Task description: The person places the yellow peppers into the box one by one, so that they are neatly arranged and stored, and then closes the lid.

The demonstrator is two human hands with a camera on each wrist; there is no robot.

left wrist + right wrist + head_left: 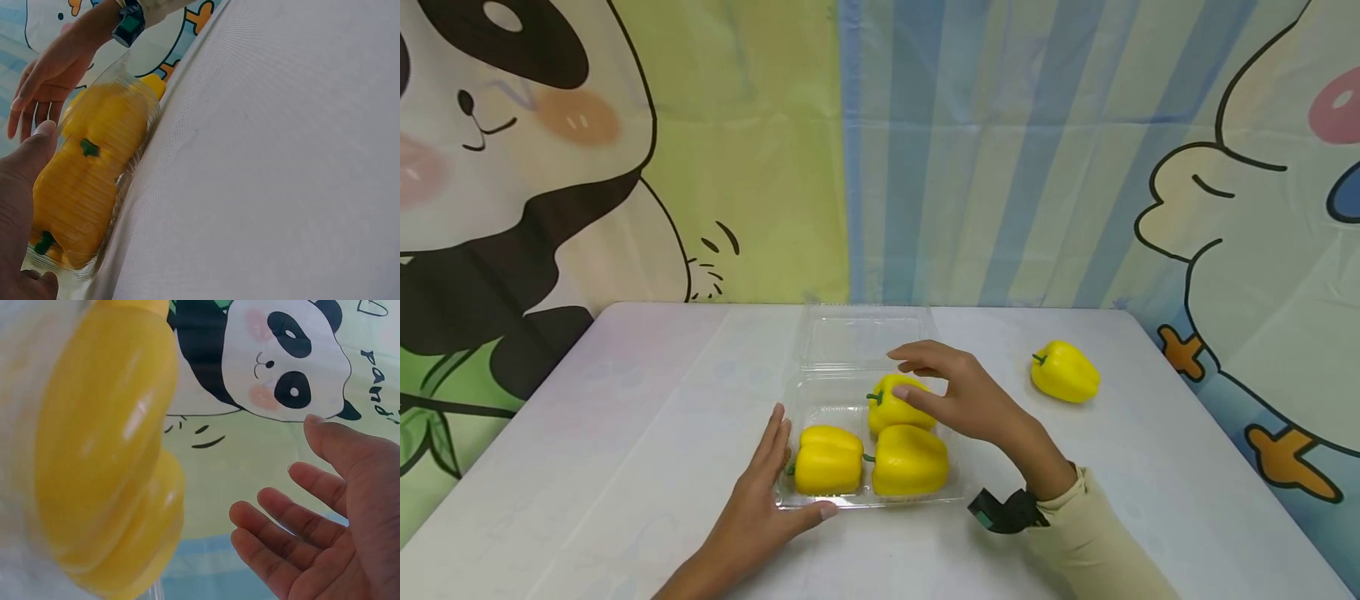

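Observation:
A clear plastic clamshell box point(868, 502) lies on the table with its lid point(865, 337) folded back. Three yellow bell peppers are in it: one at front left point(828, 461), one at front right point(910, 461) and one behind on the right point(887, 410). My left hand point(767, 500) rests at the box's front left corner, fingers straight along the side and thumb by the front edge. Above the rear pepper hovers my right hand point(958, 392), its fingers loosely bent; the right wrist view shows nothing in the hand point(331, 519).
Another yellow bell pepper point(1065, 372) lies on the white table point(625, 467), right of the box. Behind the table hangs a cartoon-printed curtain point(760, 150). A dark wrist device point(1009, 510) sits at the right sleeve.

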